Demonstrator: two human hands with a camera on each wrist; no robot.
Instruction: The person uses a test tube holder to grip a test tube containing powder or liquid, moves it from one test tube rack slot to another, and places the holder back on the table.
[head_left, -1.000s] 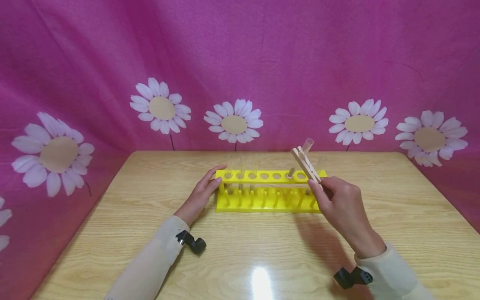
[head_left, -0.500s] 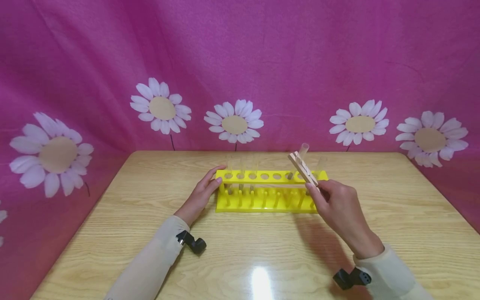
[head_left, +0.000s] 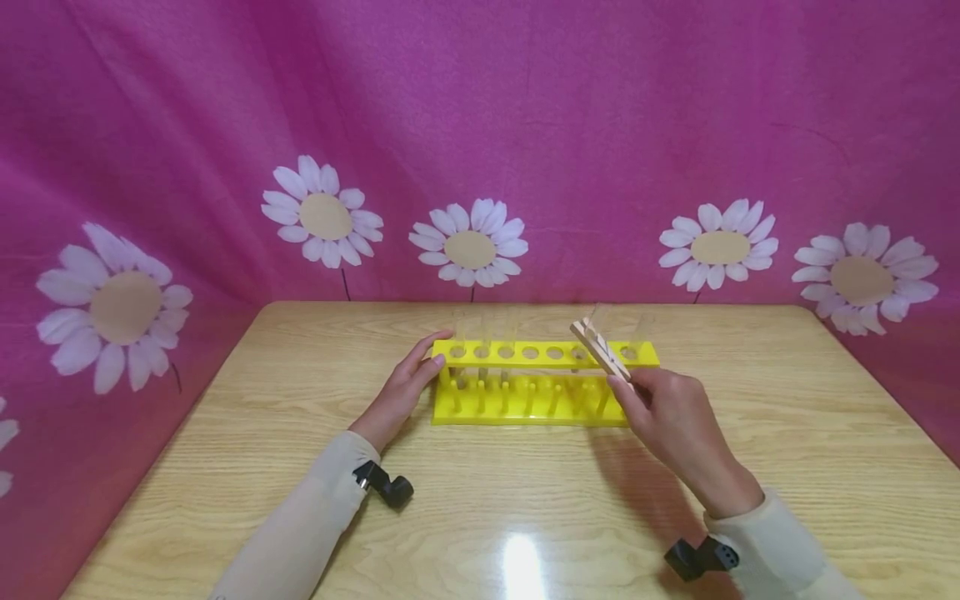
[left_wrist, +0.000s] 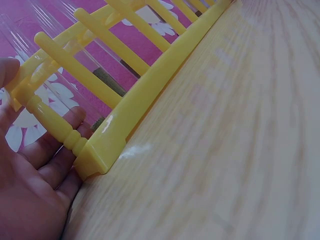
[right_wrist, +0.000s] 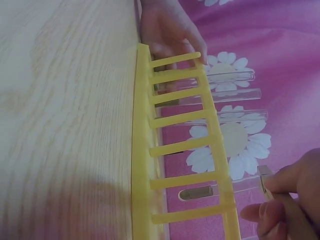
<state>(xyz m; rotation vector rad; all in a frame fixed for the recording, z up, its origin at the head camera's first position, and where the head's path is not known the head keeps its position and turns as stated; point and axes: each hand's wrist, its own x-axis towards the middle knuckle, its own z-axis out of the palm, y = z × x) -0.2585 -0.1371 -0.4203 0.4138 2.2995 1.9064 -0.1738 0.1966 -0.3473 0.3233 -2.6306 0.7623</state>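
Observation:
A yellow test tube rack (head_left: 542,363) stands on the table. My left hand (head_left: 397,392) holds its left end, thumb at the top bar and fingers behind the end post (left_wrist: 59,124). My right hand (head_left: 678,421) pinches a wooden test tube clamp (head_left: 602,350), whose jaws are around a clear test tube (head_left: 597,313). In the right wrist view that tube's rounded bottom (right_wrist: 196,193), with dark contents, hangs below the top bar, apart from the base. Several other tubes stand in the rack: a group at the left (head_left: 483,332) and one at the right end (head_left: 640,330).
Upright pegs (head_left: 531,398) rise from the rack's base. The wooden table (head_left: 450,508) spreads out in front and to both sides. A pink cloth with daisies (head_left: 585,150) hangs behind the table.
My right hand has moved down and a little left; the clamped test tube has sunk lower into a rack hole. My left hand has stayed at the rack's end.

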